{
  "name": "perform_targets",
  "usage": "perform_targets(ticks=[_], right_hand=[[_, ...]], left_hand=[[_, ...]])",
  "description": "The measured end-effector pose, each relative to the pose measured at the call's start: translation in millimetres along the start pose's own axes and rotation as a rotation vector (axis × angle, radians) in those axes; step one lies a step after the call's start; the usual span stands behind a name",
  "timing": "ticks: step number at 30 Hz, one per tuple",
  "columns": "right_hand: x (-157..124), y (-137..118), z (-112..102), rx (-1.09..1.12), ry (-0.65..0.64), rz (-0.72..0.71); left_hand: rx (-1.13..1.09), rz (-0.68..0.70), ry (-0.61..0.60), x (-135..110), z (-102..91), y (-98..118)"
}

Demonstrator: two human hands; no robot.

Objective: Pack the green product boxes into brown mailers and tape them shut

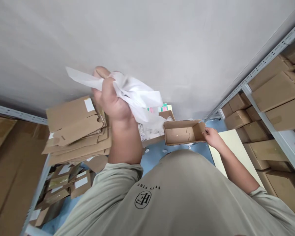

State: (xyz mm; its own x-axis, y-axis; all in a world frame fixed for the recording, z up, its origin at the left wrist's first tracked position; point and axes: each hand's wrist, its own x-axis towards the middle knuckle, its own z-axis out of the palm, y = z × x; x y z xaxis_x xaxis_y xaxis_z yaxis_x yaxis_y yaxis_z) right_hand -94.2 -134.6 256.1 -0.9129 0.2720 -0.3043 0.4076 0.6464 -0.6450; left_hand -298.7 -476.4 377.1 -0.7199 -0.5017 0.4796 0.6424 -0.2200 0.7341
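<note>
A crumpled white sheet (137,95), thin like paper, though it could be soft plastic, bunches in the left hand (108,98). That hand is closed tightly around it, and one loose corner sticks out toward the upper left of the view. The right hand (212,137) is partly closed, its fingers pinching the end wall of a small kraft cardboard box (179,132). The box is open-topped and plain, with a puzzle-shaped cut line on its inner floor. Its long axis lies nearly level across the view, just beyond the person's torso, and its open side faces up toward the camera. The only readable writing is "EYES FIRE" above a round logo on the khaki T-shirt (147,203), upside down in this view. To the left sits a stack of flattened cardboard blanks (75,131) with white labels. To the right, metal shelving (267,62) carries brown cartons (272,91), and a blue floor (152,157) shows beneath the hands.
</note>
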Motion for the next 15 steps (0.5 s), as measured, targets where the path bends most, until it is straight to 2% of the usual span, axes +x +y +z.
perform_targets(ticks=[3,6,10,12,15], right_hand=[[5,-13,7,0.115,-0.074,0.090],[8,-20,12,0.178,-0.115,0.101],[12,-21,14,0.188,-0.107,0.073],[13,-19,15,0.188,-0.094,0.073],[16,-14,17,0.193,-0.098,0.065]], left_hand=[[-0.010,-0.066,-0.039,-28,19.3,20],[0.018,-0.101,-0.119,-58,35.9,28],[0.315,-0.259,-0.348,-96,59.4,29],[0.386,-0.288,-0.391,-96,65.6,26],[0.302,-0.124,-0.276,-60,64.9,18]])
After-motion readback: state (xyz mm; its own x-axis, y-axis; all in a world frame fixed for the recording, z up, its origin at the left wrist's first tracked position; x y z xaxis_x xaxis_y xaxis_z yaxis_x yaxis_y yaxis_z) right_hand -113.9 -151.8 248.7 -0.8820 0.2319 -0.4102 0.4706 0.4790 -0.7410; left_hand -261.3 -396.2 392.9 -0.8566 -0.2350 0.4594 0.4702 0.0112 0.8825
